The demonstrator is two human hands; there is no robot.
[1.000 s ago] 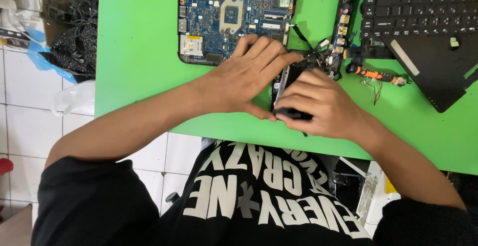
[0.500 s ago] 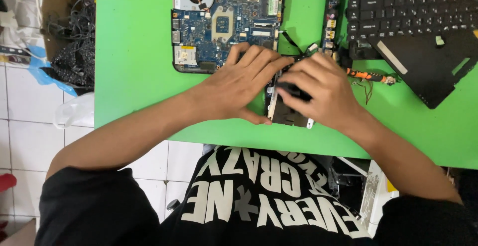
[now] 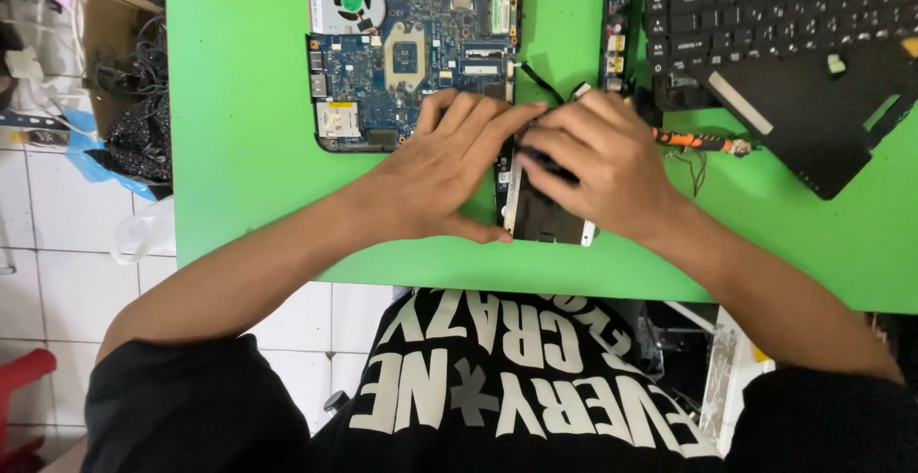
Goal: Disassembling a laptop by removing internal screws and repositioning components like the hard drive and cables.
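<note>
Pressing down on a flat, dark rectangular drive-like module with a silvery metal frame (image 3: 543,213), close to the near edge of the green worktop (image 3: 239,129), about midway along it. Left hand (image 3: 448,172) laid flat, fingers spread and fanned over the module's left side and the lower edge of the blue laptop circuit board (image 3: 421,52); thumb stretched along the near side, tip touching the frame's corner. Right hand (image 3: 602,162) curled over the module's top, fingers bent and pressed together on something small and dark (too hidden to name).

Compared with half a second back: both hands in much the same place on the module, right-hand fingers bunched a little tighter at its far end, module not visibly shifted. Judged from that: still seated, work at its connector end under way rather than finished.

Beyond the right hand, an orange-handled screwdriver (image 3: 696,138) lying toward the far right, just beside the black laptop keyboard panel (image 3: 765,23). Round cooling fan (image 3: 346,0) at the board's far-left corner.
</note>
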